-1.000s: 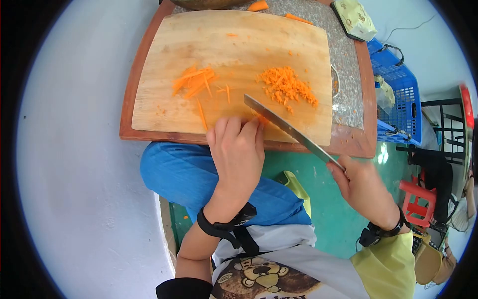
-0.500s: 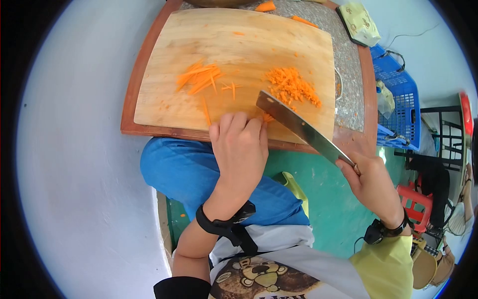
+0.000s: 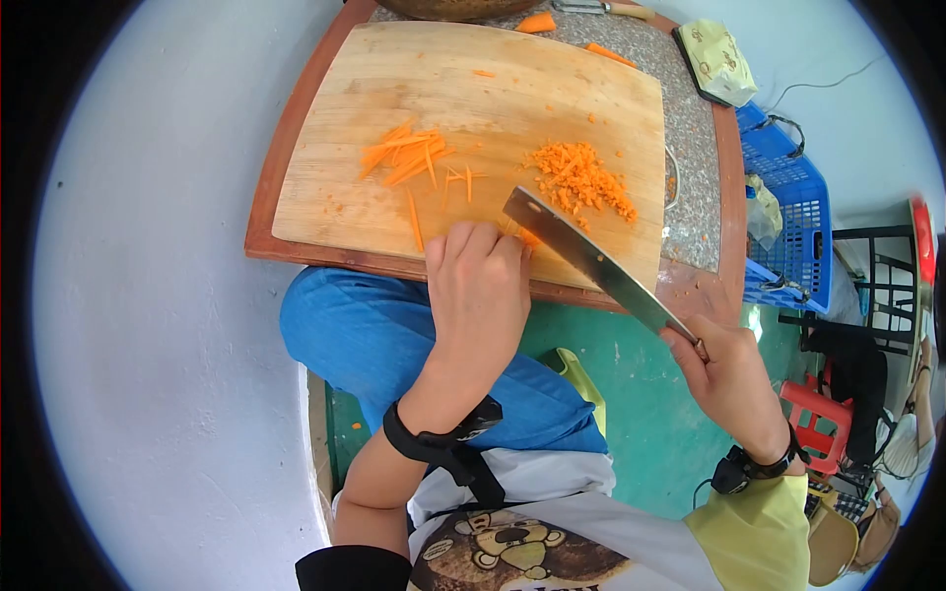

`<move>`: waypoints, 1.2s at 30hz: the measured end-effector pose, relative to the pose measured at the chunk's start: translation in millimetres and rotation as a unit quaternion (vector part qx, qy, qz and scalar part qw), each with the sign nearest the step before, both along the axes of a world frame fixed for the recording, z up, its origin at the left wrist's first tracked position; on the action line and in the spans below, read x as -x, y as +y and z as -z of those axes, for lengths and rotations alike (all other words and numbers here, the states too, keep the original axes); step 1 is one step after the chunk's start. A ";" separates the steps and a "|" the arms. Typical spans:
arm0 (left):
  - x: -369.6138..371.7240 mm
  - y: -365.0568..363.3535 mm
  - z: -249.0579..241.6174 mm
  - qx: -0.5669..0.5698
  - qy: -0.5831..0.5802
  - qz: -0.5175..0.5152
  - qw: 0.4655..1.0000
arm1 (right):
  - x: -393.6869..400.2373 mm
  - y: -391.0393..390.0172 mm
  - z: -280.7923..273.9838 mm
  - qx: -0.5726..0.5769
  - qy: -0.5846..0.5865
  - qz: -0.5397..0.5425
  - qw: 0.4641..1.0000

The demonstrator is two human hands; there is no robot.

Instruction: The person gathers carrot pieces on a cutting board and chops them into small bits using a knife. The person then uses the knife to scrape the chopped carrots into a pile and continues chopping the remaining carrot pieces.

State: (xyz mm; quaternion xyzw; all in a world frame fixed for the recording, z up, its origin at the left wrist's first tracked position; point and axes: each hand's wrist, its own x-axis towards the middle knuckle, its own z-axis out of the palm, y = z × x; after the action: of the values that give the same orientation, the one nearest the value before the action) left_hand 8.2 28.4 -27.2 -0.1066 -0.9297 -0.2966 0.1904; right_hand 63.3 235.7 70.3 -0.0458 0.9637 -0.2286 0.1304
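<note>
My right hand point(image 3: 727, 379) is wrapped round the handle of a broad kitchen knife point(image 3: 601, 266), its blade slanting up and left over the cutting board point(image 3: 325, 187). At the board's near edge my left hand point(image 3: 478, 295) presses down with curled fingers. Carrot bits point(image 3: 528, 237) poke out between its fingertips and the blade; the rest of what it holds is hidden under the fingers. Thin carrot strips point(image 3: 409, 156) lie in a loose pile to the left. Finely diced carrot point(image 3: 579, 179) is heaped right of the blade tip.
Behind the board are a carrot chunk point(image 3: 537, 22), a longer carrot piece point(image 3: 611, 54), a peeler-like tool point(image 3: 606, 8) and part of a bowl point(image 3: 458, 8). A tissue pack point(image 3: 717, 61) stands at the back right. Beyond the table are a blue basket point(image 3: 788, 197), a red stool point(image 3: 818, 419) and another person point(image 3: 847, 384).
The view has shifted slightly, so the board sits a little lower and more of the back tool shows. Both hands and the knife stay in nearly the same place over the board.
</note>
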 end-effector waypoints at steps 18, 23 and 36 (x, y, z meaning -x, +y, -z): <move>2.0 -1.0 3.3 -0.004 0.000 0.019 1.000 | 16.4 -5.0 1.1 -0.049 0.033 -0.086 0.995; -2.2 -1.1 2.2 -0.001 0.007 0.009 1.000 | 19.3 0.2 5.7 0.044 0.019 -0.062 0.997; -6.1 1.4 4.9 0.012 0.008 -0.002 1.000 | 9.6 -2.1 0.6 0.004 0.023 -0.059 0.998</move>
State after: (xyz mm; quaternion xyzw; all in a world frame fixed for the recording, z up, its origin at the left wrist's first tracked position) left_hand 14.3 29.9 -32.1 -0.1096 -0.9317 -0.2845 0.1974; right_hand 53.8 233.6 69.8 -0.1088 0.9611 -0.2232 0.1211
